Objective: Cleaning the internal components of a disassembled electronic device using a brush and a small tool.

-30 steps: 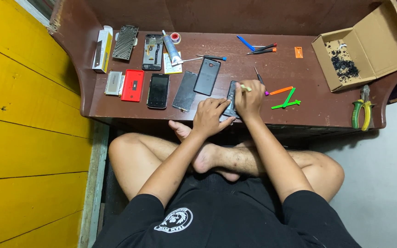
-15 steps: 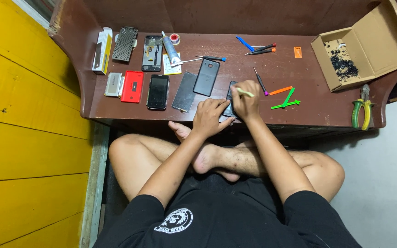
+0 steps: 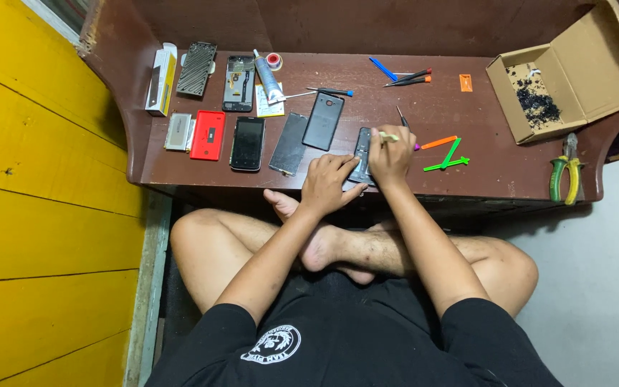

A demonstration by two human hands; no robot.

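A dark opened phone lies near the front edge of the brown desk. My left hand rests flat on its lower end and pins it down. Above it, my right hand is closed around a thin tool with a pale yellow handle, the tip set against the phone's upper part. Orange and green plastic pry tools lie just right of that hand.
Several phones and phone parts line the desk's left half, among them a red shell and a black phone. An open cardboard box sits at the right, pliers below it. A yellow wall runs along the left.
My right hand has shifted slightly up and left over the phone with the tool. My left hand stays on the phone's lower end.
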